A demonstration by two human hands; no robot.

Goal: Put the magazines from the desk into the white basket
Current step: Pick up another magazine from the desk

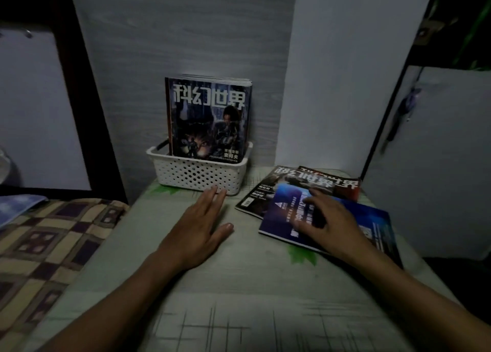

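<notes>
White perforated plastic forms the basket [198,176] at twelve o'clock on the desk [239,285], with magazines [208,117] standing upright inside. At two o'clock, three more overlap flat; the right hand [329,222] presses spread fingers on the top blue magazine [281,216]. The left hand [198,229] lies flat, empty.

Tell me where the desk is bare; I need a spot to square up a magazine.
Bare: the near desk between both forearms, and around the left hand before the white basket. Crowded: the far right corner, where the right hand presses the loose magazines.
</notes>
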